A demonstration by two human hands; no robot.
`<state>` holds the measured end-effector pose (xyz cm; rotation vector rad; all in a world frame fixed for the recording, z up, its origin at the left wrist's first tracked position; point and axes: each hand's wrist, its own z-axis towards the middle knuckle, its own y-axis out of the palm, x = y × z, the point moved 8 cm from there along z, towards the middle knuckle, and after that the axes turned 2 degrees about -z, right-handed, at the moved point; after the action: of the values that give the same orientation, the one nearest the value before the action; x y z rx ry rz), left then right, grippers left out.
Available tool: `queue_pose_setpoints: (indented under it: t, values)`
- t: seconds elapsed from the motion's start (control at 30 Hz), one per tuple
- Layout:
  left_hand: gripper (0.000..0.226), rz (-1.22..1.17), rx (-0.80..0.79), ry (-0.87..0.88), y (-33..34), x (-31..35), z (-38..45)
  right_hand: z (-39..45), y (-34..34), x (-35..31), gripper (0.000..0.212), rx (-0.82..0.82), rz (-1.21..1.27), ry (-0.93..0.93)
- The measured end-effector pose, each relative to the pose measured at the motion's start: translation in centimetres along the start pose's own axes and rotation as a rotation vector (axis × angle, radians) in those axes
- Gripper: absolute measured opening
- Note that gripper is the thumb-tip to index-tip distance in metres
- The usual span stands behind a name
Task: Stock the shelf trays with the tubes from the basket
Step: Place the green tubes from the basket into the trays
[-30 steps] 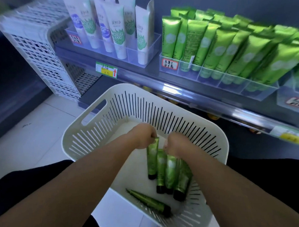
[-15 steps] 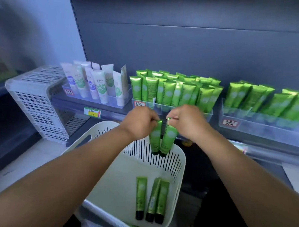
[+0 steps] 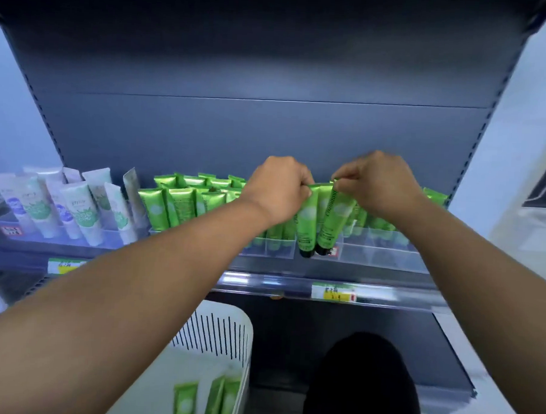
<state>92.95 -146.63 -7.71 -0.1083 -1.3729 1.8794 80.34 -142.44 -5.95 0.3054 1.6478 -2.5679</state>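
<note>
The shelf [image 3: 294, 270] carries three clear trays [image 3: 372, 258] of upright tubes. The white basket [image 3: 223, 323], near left, shows three green tubes [image 3: 185, 403]. Left hand [image 3: 277, 189] and right hand [image 3: 380, 183] each pinch one green tube [image 3: 307, 221] by its crimped top, above the right tray's front edge.

Two green tubes [image 3: 321, 221] upright above tray [image 3: 372, 258]
</note>
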Motion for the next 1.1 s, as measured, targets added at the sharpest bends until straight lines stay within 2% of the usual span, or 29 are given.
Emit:
queue_pose_setpoints:
  t: [0.27, 0.4, 0.63, 0.97, 1.0, 1.1]
  values:
    - [0.021, 0.012, -0.06, -0.003, 5.3, 2.4, 6.4, 3.4, 0.9, 7.4, 0.018, 0.029, -0.031, 0.034]
    - [0.023, 0.032, -0.111, -0.034, 8.1, 1.6, 8.0, 4.4, 3.5, 9.3, 0.02, -0.035, -0.063, 0.029]
    - [0.023, 0.053, -0.209, -0.062, 11.9, -0.2, 8.6, 5.0, 8.0, 10.7, 0.021, -0.193, -0.094, 0.02]
    - [0.024, 0.076, -0.206, -0.037, 11.6, 0.1, 8.1, 4.8, 8.5, 10.1, 0.016, -0.242, -0.139, 0.019]
    - [0.027, 0.088, -0.199, -0.028, 11.2, 0.3, 7.9, 4.7, 8.2, 9.8, 0.017, -0.238, -0.139, 0.024]
    - [0.039, 0.112, -0.161, 0.0, 9.3, 0.6, 6.8, 4.2, 7.0, 8.1, 0.043, -0.197, -0.094, 0.02]
